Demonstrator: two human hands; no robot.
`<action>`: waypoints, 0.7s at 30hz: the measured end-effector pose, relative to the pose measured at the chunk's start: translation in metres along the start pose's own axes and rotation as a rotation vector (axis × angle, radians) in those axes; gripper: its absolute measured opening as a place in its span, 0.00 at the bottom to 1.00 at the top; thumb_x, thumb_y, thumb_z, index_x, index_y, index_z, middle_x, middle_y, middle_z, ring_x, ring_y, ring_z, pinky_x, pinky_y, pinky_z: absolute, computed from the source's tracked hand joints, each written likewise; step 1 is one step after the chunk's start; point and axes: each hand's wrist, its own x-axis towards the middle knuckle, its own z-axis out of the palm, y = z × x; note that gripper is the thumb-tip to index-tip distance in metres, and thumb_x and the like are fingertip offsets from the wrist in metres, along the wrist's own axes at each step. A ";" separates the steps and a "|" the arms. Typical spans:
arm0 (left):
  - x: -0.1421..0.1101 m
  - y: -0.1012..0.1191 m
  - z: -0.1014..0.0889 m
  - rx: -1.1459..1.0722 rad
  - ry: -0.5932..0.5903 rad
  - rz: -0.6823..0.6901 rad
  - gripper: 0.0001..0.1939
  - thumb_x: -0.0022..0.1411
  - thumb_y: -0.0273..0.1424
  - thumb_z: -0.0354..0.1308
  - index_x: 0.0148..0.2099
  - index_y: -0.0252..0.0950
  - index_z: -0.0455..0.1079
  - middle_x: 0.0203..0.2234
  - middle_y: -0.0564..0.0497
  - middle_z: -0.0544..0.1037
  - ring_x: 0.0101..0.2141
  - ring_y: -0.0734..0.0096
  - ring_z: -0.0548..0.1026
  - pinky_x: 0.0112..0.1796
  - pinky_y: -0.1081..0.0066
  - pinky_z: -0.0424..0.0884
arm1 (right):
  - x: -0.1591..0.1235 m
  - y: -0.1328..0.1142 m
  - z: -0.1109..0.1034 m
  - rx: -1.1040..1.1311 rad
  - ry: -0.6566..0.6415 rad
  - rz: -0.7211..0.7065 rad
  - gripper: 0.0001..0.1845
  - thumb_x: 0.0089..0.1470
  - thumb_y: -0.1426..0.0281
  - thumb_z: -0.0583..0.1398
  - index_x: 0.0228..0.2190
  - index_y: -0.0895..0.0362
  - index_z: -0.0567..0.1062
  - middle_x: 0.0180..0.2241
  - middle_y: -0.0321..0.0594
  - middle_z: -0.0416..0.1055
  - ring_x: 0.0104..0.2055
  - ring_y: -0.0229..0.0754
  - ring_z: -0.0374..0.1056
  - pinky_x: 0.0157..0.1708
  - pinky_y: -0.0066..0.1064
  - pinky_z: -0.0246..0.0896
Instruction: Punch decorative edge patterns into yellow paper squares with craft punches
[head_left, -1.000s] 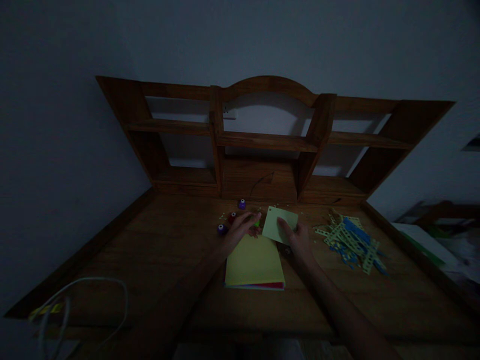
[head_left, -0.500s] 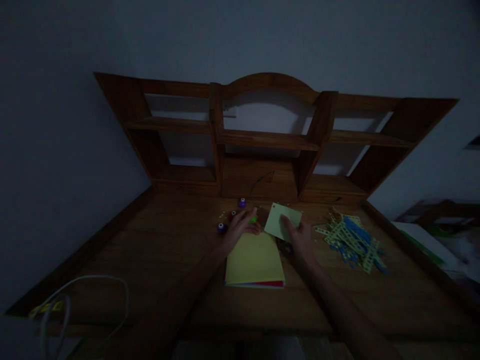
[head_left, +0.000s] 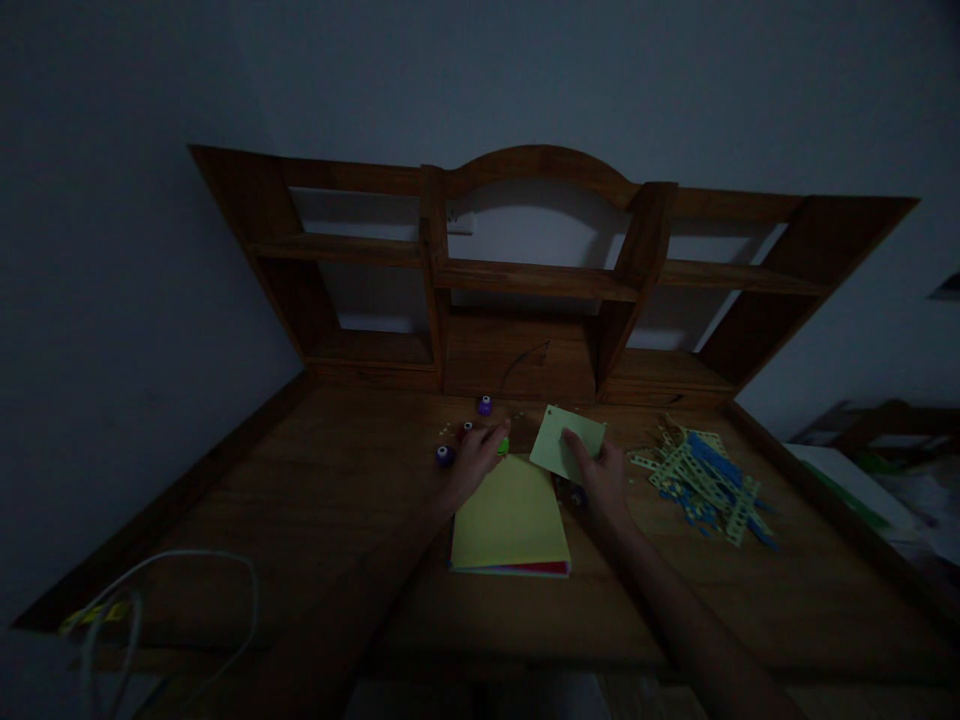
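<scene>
My right hand (head_left: pixel 604 475) grips a square sheet of pale green paper (head_left: pixel 568 440), thumb on top. A small dark spot or hole shows near its upper left corner. My left hand (head_left: pixel 477 463) is closed around a small bright green object (head_left: pixel 503 446), mostly hidden by the fingers. Below the hands lies a stack of coloured paper (head_left: pixel 510 520), yellow on top with red and other edges showing. Small round pieces with white tops stand about the left hand: a purple one (head_left: pixel 485 405), a red one (head_left: pixel 466 430) and a dark purple one (head_left: pixel 445 456).
Green and blue perforated strips (head_left: pixel 709 480) lie heaped on the right of the wooden desk (head_left: pixel 337 500). Pale bits are scattered behind the hands. Another dark purple piece (head_left: pixel 577 496) sits by the right wrist. A wooden shelf unit (head_left: pixel 525 280) rises behind; a white cable (head_left: pixel 251 590) loops at front left.
My left hand's fingers have closed in around the green object, and the hand has shifted slightly left. The right hand with the paper has barely moved.
</scene>
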 end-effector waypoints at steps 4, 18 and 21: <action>-0.006 0.004 0.008 0.244 -0.054 0.187 0.22 0.54 0.50 0.58 0.24 0.35 0.68 0.19 0.55 0.68 0.25 0.73 0.66 0.27 0.75 0.60 | 0.000 0.000 0.000 -0.037 0.028 -0.037 0.27 0.47 0.50 0.62 0.32 0.63 0.78 0.32 0.50 0.78 0.32 0.50 0.73 0.28 0.34 0.68; -0.006 -0.003 0.009 0.364 -0.137 0.327 0.17 0.52 0.42 0.65 0.42 0.39 0.76 0.36 0.50 0.74 0.36 0.66 0.71 0.34 0.72 0.66 | 0.003 0.005 -0.002 0.002 0.070 -0.023 0.24 0.49 0.51 0.62 0.35 0.60 0.77 0.34 0.48 0.78 0.34 0.49 0.73 0.30 0.34 0.68; -0.006 -0.002 0.008 0.472 -0.128 0.384 0.14 0.56 0.43 0.61 0.38 0.39 0.77 0.34 0.49 0.74 0.34 0.66 0.71 0.34 0.72 0.64 | 0.003 0.007 -0.003 0.031 0.050 -0.016 0.24 0.50 0.51 0.61 0.37 0.60 0.76 0.35 0.47 0.78 0.34 0.48 0.73 0.30 0.34 0.68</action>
